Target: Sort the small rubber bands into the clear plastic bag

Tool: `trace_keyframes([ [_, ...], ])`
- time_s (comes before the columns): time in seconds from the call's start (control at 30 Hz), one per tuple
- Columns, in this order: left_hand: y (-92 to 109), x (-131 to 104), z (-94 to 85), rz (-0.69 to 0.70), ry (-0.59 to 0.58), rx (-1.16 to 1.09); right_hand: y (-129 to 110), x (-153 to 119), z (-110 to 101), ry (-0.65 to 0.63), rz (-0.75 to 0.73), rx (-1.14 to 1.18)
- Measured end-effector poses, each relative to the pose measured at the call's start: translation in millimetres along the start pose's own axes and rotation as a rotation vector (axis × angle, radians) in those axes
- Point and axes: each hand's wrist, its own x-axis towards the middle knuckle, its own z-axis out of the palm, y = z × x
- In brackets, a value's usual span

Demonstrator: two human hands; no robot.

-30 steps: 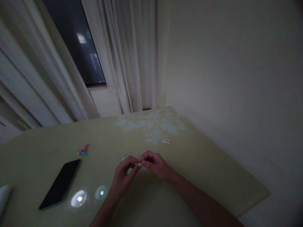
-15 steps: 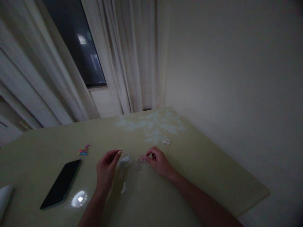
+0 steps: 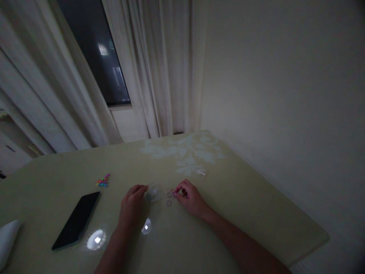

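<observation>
My left hand [image 3: 132, 201] pinches the near left edge of a small clear plastic bag [image 3: 154, 193], which lies low over the table. To its right, my right hand [image 3: 191, 198] has thumb and forefinger closed at a small pinkish ring [image 3: 172, 193]. Several more see-through rings [image 3: 169, 203] lie loosely between the bag and my right fingertips. The dim light makes their exact kind hard to tell.
A black phone or tablet [image 3: 76, 220] lies on the table [image 3: 182, 243] at left. Beyond it sits a pile of small coloured pieces [image 3: 103, 180]. A small white scrap [image 3: 201, 172] is past my right hand. A white object [image 3: 8, 239] shows at the left edge.
My left hand has turned palm down, and the bag has shifted slightly right and lies flatter. My right fingertips have stayed at the rings, whose arrangement has changed a little.
</observation>
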Motion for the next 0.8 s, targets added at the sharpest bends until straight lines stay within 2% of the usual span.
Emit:
trace_keyframes([
  [0.13, 2, -2, -1.3, 0.113, -0.079, 0.165, 2, 1, 2, 0.013, -0.001, 0.003],
  [0.33, 4, -1, -2.3, 0.153, -0.14, 0.242, 1, 4, -2, 0.037, 0.006, -0.034],
  [0.47, 3, 0, -0.4, 0.194, -0.116, 0.279, 2, 7, -14, 0.01, 0.011, -0.115],
  [0.53, 4, -1, 5.2, 0.254, -0.088, 0.263, 2, 8, -20, -0.035, 0.031, -0.145],
  [0.6, 9, -4, 14.2, 0.349, -0.108, 0.227, 1, 7, -23, -0.083, 0.047, -0.16],
  [0.7, 21, -11, 28.2, 0.494, -0.211, 0.179, -3, 5, -23, -0.149, 0.056, -0.176],
  [0.8, 32, -16, 35.0, 0.498, -0.299, 0.143, -6, 1, -20, -0.178, 0.059, -0.22],
])
